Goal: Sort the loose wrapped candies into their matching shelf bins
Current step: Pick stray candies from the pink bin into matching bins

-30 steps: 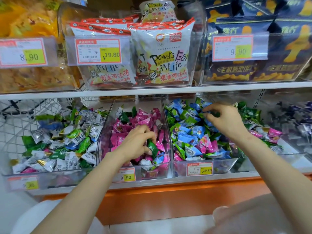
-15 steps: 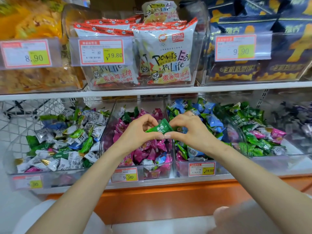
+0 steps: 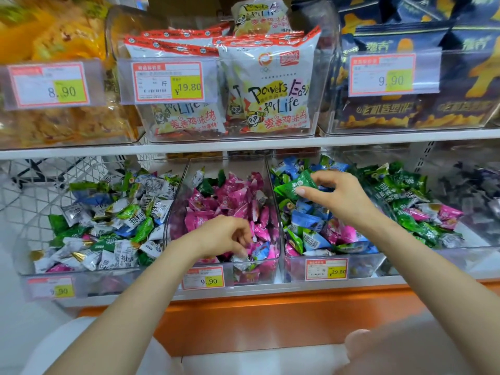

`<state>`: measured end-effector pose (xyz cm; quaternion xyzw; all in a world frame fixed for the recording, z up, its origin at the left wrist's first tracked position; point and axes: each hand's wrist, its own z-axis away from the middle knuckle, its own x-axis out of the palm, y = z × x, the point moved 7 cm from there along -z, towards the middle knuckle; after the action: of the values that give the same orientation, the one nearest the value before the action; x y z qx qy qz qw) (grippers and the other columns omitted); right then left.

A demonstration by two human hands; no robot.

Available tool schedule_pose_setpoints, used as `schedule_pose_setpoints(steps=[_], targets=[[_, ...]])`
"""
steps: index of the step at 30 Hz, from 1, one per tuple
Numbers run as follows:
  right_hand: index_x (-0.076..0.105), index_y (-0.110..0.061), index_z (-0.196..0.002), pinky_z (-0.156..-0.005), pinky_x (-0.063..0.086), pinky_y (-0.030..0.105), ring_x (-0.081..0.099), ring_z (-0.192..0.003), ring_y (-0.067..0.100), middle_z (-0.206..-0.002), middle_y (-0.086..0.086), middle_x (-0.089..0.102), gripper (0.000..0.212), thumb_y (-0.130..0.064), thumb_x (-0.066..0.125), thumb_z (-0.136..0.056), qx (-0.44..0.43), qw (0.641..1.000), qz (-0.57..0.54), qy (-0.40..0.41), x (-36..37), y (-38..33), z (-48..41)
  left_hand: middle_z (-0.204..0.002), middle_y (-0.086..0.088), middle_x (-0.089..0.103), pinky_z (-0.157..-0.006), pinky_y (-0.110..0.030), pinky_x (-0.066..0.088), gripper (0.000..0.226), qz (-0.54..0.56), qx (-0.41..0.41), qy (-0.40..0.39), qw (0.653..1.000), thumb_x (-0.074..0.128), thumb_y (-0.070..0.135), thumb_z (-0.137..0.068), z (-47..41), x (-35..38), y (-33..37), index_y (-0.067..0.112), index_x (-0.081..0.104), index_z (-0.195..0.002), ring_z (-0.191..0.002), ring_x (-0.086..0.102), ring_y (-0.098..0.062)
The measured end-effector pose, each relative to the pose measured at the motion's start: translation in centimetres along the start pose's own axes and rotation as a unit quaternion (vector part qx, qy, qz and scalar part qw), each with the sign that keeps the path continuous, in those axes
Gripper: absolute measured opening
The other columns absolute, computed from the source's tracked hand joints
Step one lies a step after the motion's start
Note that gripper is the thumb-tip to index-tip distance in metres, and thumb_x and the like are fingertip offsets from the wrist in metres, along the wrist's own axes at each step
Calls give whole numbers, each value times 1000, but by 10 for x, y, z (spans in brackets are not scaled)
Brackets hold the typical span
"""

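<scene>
My right hand point(image 3: 336, 197) pinches a green wrapped candy point(image 3: 297, 184) above the clear bin of mostly blue candies point(image 3: 305, 228). My left hand point(image 3: 227, 236) is down in the front of the pink candy bin point(image 3: 232, 201), its fingers curled among pink, white and blue wrappers; whether it holds one I cannot tell. A bin of mostly green candies point(image 3: 408, 196) sits to the right, with a few pink ones in it. At the left a bin holds mixed white, green and blue candies point(image 3: 108, 220).
The upper shelf point(image 3: 243, 146) overhangs the bins with snack bags point(image 3: 265, 85) and price tags. Clear bin walls point(image 3: 276, 212) separate the candy piles. A white wire basket point(image 3: 35, 190) stands at far left. An orange ledge point(image 3: 270, 315) runs below.
The green candy passed from my left hand to my right, which carried it rightward over the blue bin. My left hand dropped back into the pink bin's front.
</scene>
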<state>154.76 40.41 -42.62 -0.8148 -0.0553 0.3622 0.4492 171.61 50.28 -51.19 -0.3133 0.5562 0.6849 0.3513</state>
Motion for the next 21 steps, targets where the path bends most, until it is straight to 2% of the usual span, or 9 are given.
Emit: schedule_pose_setpoints(steps=[4, 8, 11, 13, 15, 18, 21], targets=[[40, -18, -57, -60, 25, 27, 30, -56, 7, -59, -6, 30, 41, -33, 69, -82, 3, 1000, 17, 3, 1, 2, 2, -89, 9, 63, -63, -19, 38, 20, -126, -15, -35, 991, 75, 26, -76, -3, 2, -7, 17, 68, -92, -77, 52, -3], [35, -23, -54, -57, 22, 26, 28, -54, 7, -57, -6, 27, 45, -32, 69, -82, 2, 1000, 28, 4, 2, 0, 3, -99, 6, 67, -75, -28, 45, 16, -201, -26, -48, 978, 69, 29, -81, -4, 4, -7, 22, 69, -95, -94, 57, -13], [34, -22, -54, -57, 21, 26, 27, -54, 7, -58, -6, 26, 46, -32, 68, -83, 3, 1000, 26, 1, 2, -1, 3, -88, 9, 65, -73, -31, 50, 8, -205, -30, -60, 976, 69, 25, -81, -5, 6, -8, 24, 68, -88, -87, 61, -15], [34, -21, -55, -59, 21, 28, 25, -56, 8, -60, -5, 26, 46, -32, 68, -83, 2, 1000, 23, -3, 2, 0, 3, -78, 12, 60, -60, -31, 53, 7, -153, -37, -67, 985, 69, 21, -81, -4, 5, -9, 24, 64, -81, -72, 60, -14], [33, -18, -57, -61, 19, 31, 25, -58, 10, -62, -3, 25, 46, -32, 68, -83, -2, 1000, 25, -8, 3, 0, 3, -76, 10, 56, -47, -21, 45, 7, -68, -47, -78, 994, 69, 16, -83, -1, 3, -8, 18, 62, -84, -59, 52, -7], [37, -21, -59, -64, 24, 28, 34, -64, 9, -65, -4, 34, 40, -32, 69, -82, 10, 1000, 26, -10, 4, 4, 1, -76, 8, 57, -55, -9, 41, 8, 44, -34, -49, 997, 69, 15, -83, 6, -10, -2, 16, 62, -87, -60, 51, 3], [42, -35, -65, -67, 35, 18, 44, -71, -1, -70, -16, 44, 32, -32, 70, -81, 17, 1000, 12, -23, 7, 3, 0, -79, 5, 60, -65, -8, 44, 8, 148, -21, 36, 988, 68, 13, -83, 11, -32, -1, 15, 63, -89, -65, 56, 4]])
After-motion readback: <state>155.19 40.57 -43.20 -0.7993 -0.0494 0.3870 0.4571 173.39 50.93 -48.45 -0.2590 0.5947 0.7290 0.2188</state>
